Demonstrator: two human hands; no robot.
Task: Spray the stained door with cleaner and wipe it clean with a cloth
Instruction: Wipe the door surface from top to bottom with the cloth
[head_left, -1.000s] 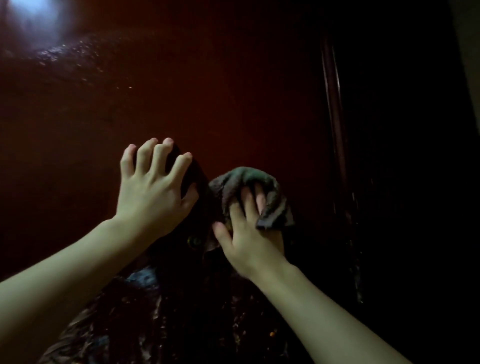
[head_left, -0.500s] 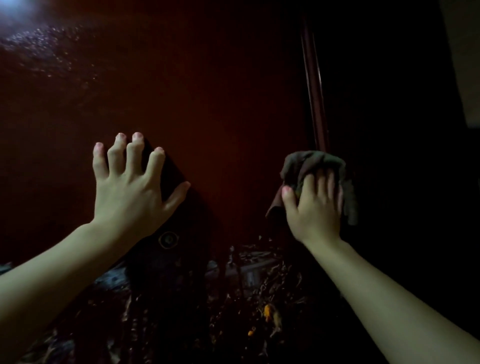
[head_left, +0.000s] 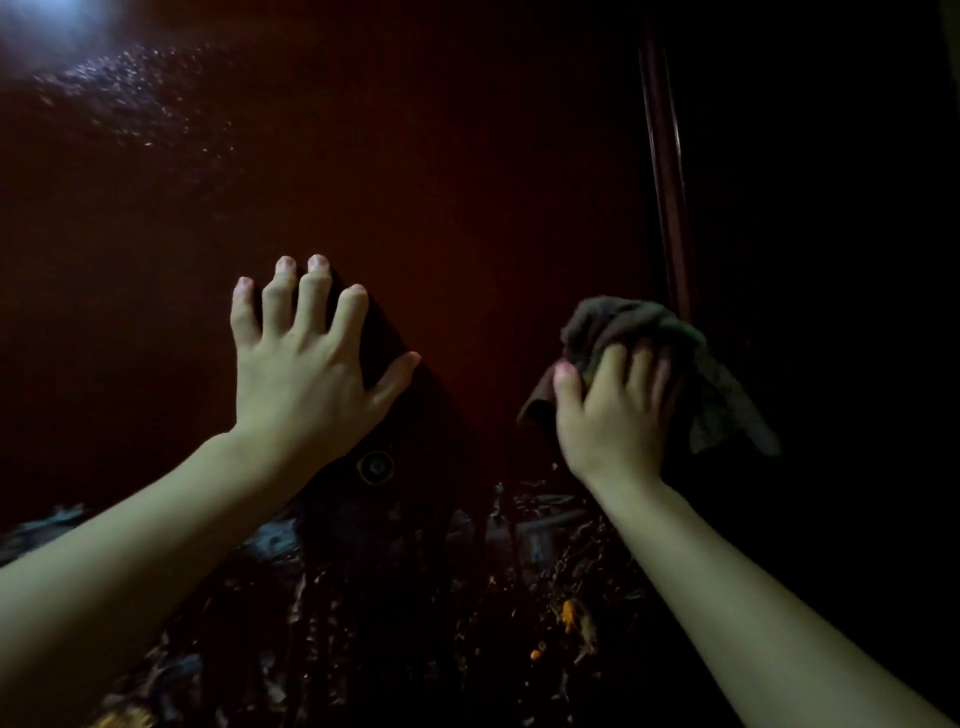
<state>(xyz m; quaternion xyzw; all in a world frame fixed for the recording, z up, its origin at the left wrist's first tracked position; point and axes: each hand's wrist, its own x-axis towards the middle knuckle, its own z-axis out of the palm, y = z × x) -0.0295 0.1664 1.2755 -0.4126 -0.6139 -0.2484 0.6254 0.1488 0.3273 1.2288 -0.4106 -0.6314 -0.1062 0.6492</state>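
Note:
A dark red glossy door (head_left: 441, 182) fills the head view, dimly lit. Spray droplets (head_left: 145, 98) glisten at its upper left under a bright glare. My left hand (head_left: 306, 364) lies flat on the door at centre left, fingers spread, holding nothing. My right hand (head_left: 613, 410) presses a crumpled grey-brown cloth (head_left: 649, 332) against the door close to its right edge. A small round metal fitting (head_left: 375, 466) shows on the door just below my left wrist. No spray bottle is visible.
A vertical reddish frame moulding (head_left: 667, 171) runs down just right of the cloth, with darkness beyond it. The door's lower part reflects my dark patterned clothing (head_left: 545, 613).
My right hand slid the cloth rightward across the door, from beside my left hand to near the frame moulding. My left hand stayed flat on the door.

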